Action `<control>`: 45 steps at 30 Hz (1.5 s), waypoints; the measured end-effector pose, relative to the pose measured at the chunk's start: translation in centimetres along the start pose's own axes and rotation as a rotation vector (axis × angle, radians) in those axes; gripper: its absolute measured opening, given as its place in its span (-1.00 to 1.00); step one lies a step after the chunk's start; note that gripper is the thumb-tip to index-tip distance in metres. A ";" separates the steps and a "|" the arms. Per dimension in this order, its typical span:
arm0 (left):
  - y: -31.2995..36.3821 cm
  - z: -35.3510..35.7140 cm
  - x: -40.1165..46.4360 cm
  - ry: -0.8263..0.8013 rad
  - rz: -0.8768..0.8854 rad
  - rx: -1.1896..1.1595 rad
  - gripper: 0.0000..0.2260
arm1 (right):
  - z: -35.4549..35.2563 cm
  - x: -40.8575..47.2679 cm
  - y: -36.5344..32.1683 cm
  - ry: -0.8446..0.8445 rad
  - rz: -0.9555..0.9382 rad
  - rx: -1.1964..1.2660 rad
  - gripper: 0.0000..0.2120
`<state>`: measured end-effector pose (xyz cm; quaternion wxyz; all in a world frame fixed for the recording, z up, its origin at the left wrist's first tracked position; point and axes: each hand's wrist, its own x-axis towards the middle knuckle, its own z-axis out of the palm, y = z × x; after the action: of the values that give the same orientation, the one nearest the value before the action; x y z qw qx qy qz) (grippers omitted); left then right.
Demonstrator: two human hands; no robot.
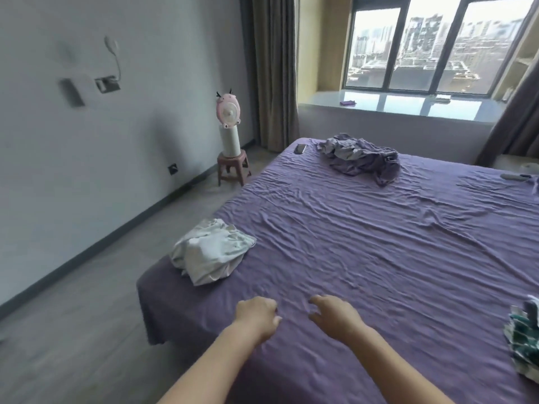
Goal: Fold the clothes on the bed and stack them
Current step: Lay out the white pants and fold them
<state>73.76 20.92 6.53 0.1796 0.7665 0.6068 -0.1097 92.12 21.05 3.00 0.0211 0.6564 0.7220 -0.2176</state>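
1. Left hand [256,316] – stretched out low over the near part of the bed [379,243], fingers loosely curled, holding nothing.
2. Right hand [332,314] – just beside the left, also over the sheet, fingers spread and bent a little, nothing in its hold. Cannot tell whether either hand touches the sheet.
3. The bed wears a wrinkled purple sheet; both bare forearms reach in from the bottom edge of the view.
4. White garment [208,253] lies in a loose crumpled heap at the near left corner of the bed, left of and beyond the left hand, apart from it.
5. Green-and-white patterned garment [523,342] is bunched at the right edge of the view, well right of the right hand, cut off by the frame.
6. Purple-and-white pile of clothes [361,157] sits unfolded at the far side of the bed, well apart from both hands.
7. A dark phone-like object [300,148] lies flat at the far left corner of the bed, just left of that pile.
8. Off the bed: a pink fan [228,112] on a white cylinder atop a small stool [233,167] by the left wall; curtains [274,68] and a wide window [437,42] beyond.
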 end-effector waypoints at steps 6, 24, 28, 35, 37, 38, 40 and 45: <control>-9.8 0.8 -3.0 0.008 -0.154 -0.047 -0.67 | 3.0 2.8 -9.1 -0.037 -0.121 0.000 -0.61; -24.8 -3.1 11.7 -0.104 -0.323 -0.085 -0.67 | 5.2 25.2 -15.4 -0.277 -0.096 0.106 -0.61; -26.9 -3.7 16.1 -0.183 -0.291 -0.066 -0.67 | 4.5 29.8 -16.3 -0.305 -0.076 0.096 -0.66; -32.5 -6.6 27.5 -0.263 -0.162 0.038 -0.69 | 4.0 38.1 -17.2 -0.267 0.040 0.161 -0.72; -34.2 -7.5 31.1 -0.274 -0.113 0.049 -0.69 | 4.2 40.2 -17.5 -0.284 0.101 0.169 -0.73; -35.1 -7.9 32.8 -0.277 -0.096 0.045 -0.70 | 4.4 41.1 -17.8 -0.295 0.145 0.183 -0.72; -36.7 -8.6 36.3 -0.271 -0.066 0.032 -0.69 | 4.5 43.0 -18.5 -0.316 0.237 0.224 -0.67; -41.8 -7.5 45.0 -0.283 -0.060 -0.060 -0.65 | 6.7 48.3 -19.5 -0.294 0.411 0.337 -0.61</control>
<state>43.62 72.40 -9.91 0.2830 0.7192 0.6010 -0.2039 65.12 63.25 -12.75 0.0597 0.7445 0.5169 -0.4184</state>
